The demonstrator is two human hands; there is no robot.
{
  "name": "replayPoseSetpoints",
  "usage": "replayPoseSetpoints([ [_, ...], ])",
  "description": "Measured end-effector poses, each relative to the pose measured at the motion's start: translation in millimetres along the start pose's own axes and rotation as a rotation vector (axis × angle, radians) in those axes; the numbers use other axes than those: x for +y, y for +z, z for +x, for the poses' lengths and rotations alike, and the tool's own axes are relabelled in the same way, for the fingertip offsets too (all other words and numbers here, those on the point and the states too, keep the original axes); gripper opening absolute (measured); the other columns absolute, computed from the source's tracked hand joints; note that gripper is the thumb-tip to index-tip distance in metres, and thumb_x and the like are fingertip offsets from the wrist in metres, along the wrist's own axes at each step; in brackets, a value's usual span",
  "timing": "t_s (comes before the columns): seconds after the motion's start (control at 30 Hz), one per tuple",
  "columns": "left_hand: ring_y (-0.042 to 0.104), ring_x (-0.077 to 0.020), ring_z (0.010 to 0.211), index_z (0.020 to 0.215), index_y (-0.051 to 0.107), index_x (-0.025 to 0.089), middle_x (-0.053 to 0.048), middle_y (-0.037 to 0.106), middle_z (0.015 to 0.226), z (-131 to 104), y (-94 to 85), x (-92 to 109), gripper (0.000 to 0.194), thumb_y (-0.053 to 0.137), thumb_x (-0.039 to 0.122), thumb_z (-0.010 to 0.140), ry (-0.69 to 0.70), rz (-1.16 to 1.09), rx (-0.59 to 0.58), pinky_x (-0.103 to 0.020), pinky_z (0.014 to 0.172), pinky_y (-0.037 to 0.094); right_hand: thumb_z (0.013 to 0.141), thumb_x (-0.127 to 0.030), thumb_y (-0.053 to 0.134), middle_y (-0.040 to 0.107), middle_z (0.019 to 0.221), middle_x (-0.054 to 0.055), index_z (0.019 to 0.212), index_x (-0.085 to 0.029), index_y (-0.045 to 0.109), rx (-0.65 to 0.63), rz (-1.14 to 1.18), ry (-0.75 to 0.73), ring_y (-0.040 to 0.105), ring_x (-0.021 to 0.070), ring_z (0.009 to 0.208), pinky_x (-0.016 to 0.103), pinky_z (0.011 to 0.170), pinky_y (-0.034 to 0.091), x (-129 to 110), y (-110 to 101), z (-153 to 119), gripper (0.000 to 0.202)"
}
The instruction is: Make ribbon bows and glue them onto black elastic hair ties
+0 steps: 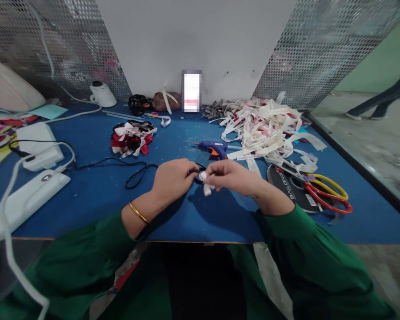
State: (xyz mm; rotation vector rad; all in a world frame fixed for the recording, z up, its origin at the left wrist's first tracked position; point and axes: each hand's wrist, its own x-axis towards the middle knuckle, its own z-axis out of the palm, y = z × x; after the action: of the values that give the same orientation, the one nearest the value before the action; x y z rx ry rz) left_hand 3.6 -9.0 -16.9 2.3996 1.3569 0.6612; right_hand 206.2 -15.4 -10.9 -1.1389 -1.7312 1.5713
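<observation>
Poking from the right fingers (pixel 216 178), white ribbon (pixel 207 190) sits beside the left fingers (pixel 191 177).

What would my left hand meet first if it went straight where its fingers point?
Probably the small white ribbon in your right hand, just beyond your left hand; depth is unclear, so ribbon and fingertips may be touching.

Ribbon (pixel 207 190) white; tabletop (pixel 173 229) blue; sleeves (pixel 306 240) green; bangle (pixel 138 212) gold; scissor handles (pixel 346 208) red, yellow.

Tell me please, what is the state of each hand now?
Left hand: closed, apparently on a black band.
Right hand: closed, holding white ribbon.
</observation>
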Motion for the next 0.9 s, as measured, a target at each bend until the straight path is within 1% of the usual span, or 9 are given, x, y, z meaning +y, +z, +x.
replayPoseSetpoints([
  [0.1,0.065,-0.0240,0.090,0.093,0.076,0.021,-0.006,0.076,0.094,-1,1.6,-1,0.022,0.059,0.013,0.084,0.154,0.166,-0.096,-0.035,0.076,0.042,0.077,-0.021,0.066,0.063,0.060,0.000,0.072,-0.018,0.069,-0.166,-0.180,0.053,0.060,0.0141,0.054,0.027,0.052,0.043,6,7,1,0.006],
  [0.2,0.062,-0.0249,0.093,0.095,0.075,0.020,-0.007,0.073,0.099,-1,2.5,-5,0.022,0.059,0.011,0.083,0.237,0.241,-0.144,-0.036,0.078,0.041,0.078,-0.017,0.065,0.061,0.055,-0.001,0.070,-0.018,0.068,-0.140,-0.336,0.046,0.056,0.0131,0.049,0.027,0.049,0.037,7,11,1,0.008],
  [0.3,0.060,-0.0255,0.091,0.091,0.073,0.019,-0.008,0.070,0.095,0,3.5,-7,0.014,0.059,0.018,0.087,0.271,0.292,-0.167,-0.038,0.075,0.040,0.081,-0.028,0.069,0.062,0.059,0.000,0.069,-0.019,0.067,0.019,-0.453,-0.034,0.053,0.0131,0.053,0.028,0.051,0.033,4,9,2,0.015],
  [0.4,0.060,-0.0251,0.090,0.087,0.069,0.019,-0.007,0.069,0.092,0,2.8,-6,0.012,0.058,0.021,0.090,0.253,0.252,-0.173,-0.037,0.075,0.040,0.088,-0.041,0.064,0.064,0.068,0.002,0.074,-0.020,0.065,0.417,-0.604,-0.082,0.054,0.0148,0.061,0.028,0.056,0.032,3,-2,4,0.026],
  [0.47,0.061,-0.0238,0.090,0.087,0.067,0.019,-0.006,0.070,0.093,-1,0.8,-3,0.012,0.056,0.021,0.091,0.185,0.145,-0.161,-0.037,0.078,0.041,0.090,-0.044,0.061,0.067,0.078,0.005,0.085,-0.019,0.065,0.693,-0.793,-0.014,0.057,0.0179,0.068,0.029,0.058,0.031,8,-13,8,0.026],
  [0.53,0.062,-0.0214,0.086,0.089,0.065,0.020,-0.005,0.072,0.092,-1,-1.6,1,0.010,0.055,0.022,0.092,0.054,-0.017,-0.128,-0.035,0.076,0.042,0.088,-0.049,0.063,0.069,0.086,0.009,0.096,-0.018,0.064,0.783,-0.923,0.103,0.060,0.0221,0.075,0.030,0.060,0.031,16,-23,14,0.032],
  [0.7,0.053,-0.0117,0.060,0.092,0.057,0.019,-0.002,0.073,0.084,3,-4.6,8,0.009,0.053,0.027,0.094,-0.281,-0.672,-0.063,-0.027,0.060,0.042,0.082,-0.061,0.062,0.068,0.075,0.008,0.082,-0.019,0.064,0.648,-0.742,0.257,0.058,0.0204,0.067,0.031,0.058,0.032,35,-41,29,0.043],
  [0.8,0.053,-0.0094,0.058,0.091,0.058,0.017,-0.003,0.071,0.083,5,-4.6,8,0.011,0.058,0.028,0.092,-0.409,-1.015,-0.012,-0.023,0.055,0.043,0.076,-0.051,0.067,0.059,0.059,0.002,0.069,-0.019,0.063,0.622,-0.603,0.264,0.050,0.0157,0.057,0.030,0.054,0.029,38,-43,30,0.033],
  [0.9,0.058,-0.0084,0.061,0.093,0.065,0.013,-0.004,0.070,0.086,6,-5.4,5,0.016,0.065,0.029,0.089,-0.456,-1.230,-0.012,-0.024,0.061,0.051,0.071,-0.040,0.068,0.048,0.050,-0.003,0.065,-0.018,0.063,0.638,-0.372,0.275,0.044,0.0127,0.052,0.028,0.052,0.027,38,-42,30,0.024],
])
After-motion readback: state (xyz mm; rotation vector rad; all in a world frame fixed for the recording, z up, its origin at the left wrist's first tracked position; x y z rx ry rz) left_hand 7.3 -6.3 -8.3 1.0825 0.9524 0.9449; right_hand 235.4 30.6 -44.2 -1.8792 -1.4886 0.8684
